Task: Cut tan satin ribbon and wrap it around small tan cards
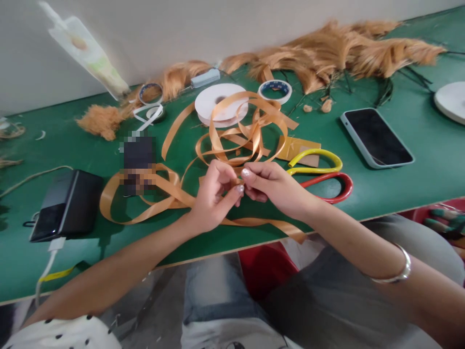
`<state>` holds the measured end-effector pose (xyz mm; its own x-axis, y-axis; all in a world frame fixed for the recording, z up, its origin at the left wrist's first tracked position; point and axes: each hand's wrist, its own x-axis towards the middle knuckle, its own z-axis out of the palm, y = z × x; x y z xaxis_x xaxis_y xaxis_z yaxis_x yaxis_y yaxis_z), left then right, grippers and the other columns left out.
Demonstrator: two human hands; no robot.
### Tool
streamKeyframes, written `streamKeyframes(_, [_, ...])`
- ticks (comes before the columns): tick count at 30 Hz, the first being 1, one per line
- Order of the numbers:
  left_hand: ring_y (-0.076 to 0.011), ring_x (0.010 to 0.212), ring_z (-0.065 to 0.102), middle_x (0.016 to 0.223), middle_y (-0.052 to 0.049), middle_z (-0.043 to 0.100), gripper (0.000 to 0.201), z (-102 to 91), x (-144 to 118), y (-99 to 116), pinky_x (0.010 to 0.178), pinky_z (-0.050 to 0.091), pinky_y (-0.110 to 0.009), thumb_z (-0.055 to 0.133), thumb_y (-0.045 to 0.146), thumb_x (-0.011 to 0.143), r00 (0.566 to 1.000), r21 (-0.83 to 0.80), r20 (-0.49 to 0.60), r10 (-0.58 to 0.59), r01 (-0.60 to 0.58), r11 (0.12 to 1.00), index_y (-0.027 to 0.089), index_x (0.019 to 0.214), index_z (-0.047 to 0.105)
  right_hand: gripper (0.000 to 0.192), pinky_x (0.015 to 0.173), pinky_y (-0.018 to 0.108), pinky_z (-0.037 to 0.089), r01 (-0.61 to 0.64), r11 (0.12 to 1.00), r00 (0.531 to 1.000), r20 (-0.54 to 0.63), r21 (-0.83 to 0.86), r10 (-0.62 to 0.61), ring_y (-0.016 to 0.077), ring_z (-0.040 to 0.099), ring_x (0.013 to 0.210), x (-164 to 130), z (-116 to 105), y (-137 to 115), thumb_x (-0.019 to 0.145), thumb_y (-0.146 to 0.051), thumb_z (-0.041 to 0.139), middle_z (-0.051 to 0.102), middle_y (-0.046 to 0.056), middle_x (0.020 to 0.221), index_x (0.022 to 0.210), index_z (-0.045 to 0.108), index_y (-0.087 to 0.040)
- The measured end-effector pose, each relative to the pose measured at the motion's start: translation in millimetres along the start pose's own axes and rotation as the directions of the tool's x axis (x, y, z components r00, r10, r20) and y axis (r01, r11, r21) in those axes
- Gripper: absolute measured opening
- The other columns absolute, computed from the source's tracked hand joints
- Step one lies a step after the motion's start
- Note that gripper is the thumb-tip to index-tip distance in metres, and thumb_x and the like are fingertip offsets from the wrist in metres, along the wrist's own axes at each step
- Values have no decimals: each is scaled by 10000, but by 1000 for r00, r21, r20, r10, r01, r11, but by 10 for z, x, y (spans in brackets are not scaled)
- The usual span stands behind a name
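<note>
A: What does the near edge show?

B: Two forearms (138, 254) converge from the lower corners, a silver bracelet (407, 264) circling the right one. A tail of orange ribbon (265, 222) lies along the tabletop (366, 194) beneath the hands, its end at the rim.

A: And the grip?

B: The left hand (214, 196) and right hand (276, 184) meet, thumbs uppermost, pinching a short piece of that ribbon between fingertips. Fingers partly hide it. So fine a hold probably suits a narrow, slippery band, and working low beside the loops likely spares it any tug.

A: Beyond them?

B: Scissors (316, 170) rest with yellow and red handles just beside the right hand, presumably for easy reach. A phone (378, 138) lies farther right, apart from the coils.

A: At the back?

B: A white spool (205, 99) lies flat, perhaps so it cannot roll. Bundles of tan fibre (319, 53) line the wall (189, 29), seemingly leaving the front for handwork.
</note>
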<state>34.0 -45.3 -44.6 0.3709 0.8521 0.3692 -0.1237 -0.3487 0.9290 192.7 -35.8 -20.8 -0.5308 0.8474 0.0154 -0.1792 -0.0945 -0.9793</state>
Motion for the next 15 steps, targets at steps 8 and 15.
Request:
streamKeyframes(8, [-43,489,534,624,97,513,269,36,32,36,429,436,-134,613,168,831,994,-150,-35,-100,93,984,221,859,351,354,393,181,189,-80,956,986,-117,281,117,34,369,430,-11,92,81,837,-364,611,419,-60,488,591,453,-165])
streamKeyframes(15, [-45,489,507,608,101,503,316,63,28,42,392,388,-125,620,138,815,993,-192,-85,-78,60,980,231,832,319,351,392,183,189,-127,896,958,-183,425,222,35,320,407,-47,199,30,853,-311,575,408,-55,479,569,423,-172])
